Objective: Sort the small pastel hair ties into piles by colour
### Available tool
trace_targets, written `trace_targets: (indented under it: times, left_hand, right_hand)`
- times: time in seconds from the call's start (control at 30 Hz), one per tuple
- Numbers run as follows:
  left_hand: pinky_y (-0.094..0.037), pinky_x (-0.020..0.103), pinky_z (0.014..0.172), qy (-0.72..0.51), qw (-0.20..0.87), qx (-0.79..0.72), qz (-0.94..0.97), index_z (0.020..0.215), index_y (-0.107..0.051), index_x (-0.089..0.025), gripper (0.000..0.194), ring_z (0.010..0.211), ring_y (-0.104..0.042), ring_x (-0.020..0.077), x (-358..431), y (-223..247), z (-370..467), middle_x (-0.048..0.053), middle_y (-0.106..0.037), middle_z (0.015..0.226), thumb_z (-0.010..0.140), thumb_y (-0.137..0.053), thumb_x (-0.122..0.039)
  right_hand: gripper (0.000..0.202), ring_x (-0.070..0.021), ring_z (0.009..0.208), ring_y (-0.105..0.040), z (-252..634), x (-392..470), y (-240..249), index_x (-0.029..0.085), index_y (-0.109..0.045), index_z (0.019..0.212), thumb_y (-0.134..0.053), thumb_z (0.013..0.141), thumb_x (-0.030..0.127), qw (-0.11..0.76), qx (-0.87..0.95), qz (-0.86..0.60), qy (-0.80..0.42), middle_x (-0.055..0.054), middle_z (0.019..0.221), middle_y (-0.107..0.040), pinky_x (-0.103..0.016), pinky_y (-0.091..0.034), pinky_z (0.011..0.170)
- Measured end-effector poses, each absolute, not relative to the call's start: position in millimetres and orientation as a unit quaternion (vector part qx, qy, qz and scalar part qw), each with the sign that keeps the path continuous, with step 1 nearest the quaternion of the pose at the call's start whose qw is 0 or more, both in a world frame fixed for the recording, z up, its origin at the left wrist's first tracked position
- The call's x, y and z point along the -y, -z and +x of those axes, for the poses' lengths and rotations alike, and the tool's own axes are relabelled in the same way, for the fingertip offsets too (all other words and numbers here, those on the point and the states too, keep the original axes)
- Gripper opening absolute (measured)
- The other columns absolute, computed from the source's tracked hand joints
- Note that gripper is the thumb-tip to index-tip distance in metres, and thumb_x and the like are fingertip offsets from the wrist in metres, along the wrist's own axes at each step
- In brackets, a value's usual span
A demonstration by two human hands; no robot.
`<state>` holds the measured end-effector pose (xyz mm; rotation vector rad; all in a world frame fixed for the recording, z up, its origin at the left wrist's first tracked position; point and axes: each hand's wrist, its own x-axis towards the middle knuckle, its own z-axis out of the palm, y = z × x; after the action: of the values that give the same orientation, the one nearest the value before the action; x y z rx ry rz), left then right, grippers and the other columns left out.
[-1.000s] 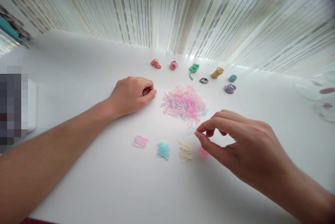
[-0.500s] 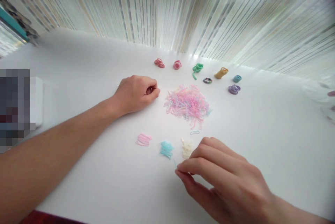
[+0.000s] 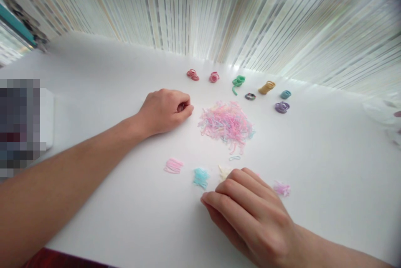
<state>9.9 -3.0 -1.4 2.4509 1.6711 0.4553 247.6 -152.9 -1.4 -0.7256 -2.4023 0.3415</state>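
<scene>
My right hand (image 3: 247, 213) is pinched just below the small blue pile of rubber bands (image 3: 200, 178). The light blue rubber band seen in its fingertips earlier is mostly hidden now. Its knuckles partly cover a pale yellow pile of bands (image 3: 223, 172). My left hand (image 3: 167, 111) rests curled on the table, thumb against forefinger, left of a big mixed heap of pastel rubber bands (image 3: 227, 123); what it holds, if anything, is hidden. A pink pile (image 3: 173, 166) lies left of the blue one, and a purple-pink pile (image 3: 282, 188) right of my right hand.
Along the back of the white table (image 3: 109, 201) stand coils in red (image 3: 193, 75), pink (image 3: 214, 77), green (image 3: 239, 80), yellow (image 3: 267, 88), teal (image 3: 285, 94) and purple (image 3: 282, 107). A string curtain (image 3: 175, 13) hangs behind. One loose blue band (image 3: 234, 158) lies below the heap.
My right hand has moved slightly left and toward the blue pile, uncovering the purple-pink pile at right. My left hand stays in place; the view has shifted a little.
</scene>
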Motion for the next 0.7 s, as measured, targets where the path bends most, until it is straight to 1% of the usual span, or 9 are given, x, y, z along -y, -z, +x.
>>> trace_targets:
  times: [0.33, 0.7]
  left_hand:
    - [-0.031, 0.035, 0.065, -0.154, 0.070, -0.553, 0.816, 0.077, -0.068, -0.022, 0.027, 0.074, -0.060, 0.0199, 2.4, 1.9, 9.5, 0.004, -0.073, 0.081, 0.091, -0.053, -0.039]
    - [-0.033, 0.035, 0.066, -0.151, 0.068, -0.558, 0.814, 0.080, -0.073, -0.022, 0.029, 0.075, -0.061, 0.0208, 2.8, 1.2, 10.7, 0.004, -0.074, 0.082, 0.090, -0.053, -0.039]
  right_hand:
    - [0.014, -0.0195, 0.070, -0.045, 246.6, 150.7, 3.0, 0.006, -0.074, 0.096, -0.063, 0.093, -0.001, 0.302, 0.905, -0.277, -0.112, -0.008, 0.073, -0.064, -0.036, -0.035, 0.062]
    - [0.017, -0.0197, 0.069, -0.044, 245.3, 149.6, 5.9, 0.010, -0.073, 0.096, -0.060, 0.094, -0.001, 0.294, 0.905, -0.291, -0.100, -0.006, 0.072, -0.061, -0.035, -0.035, 0.062]
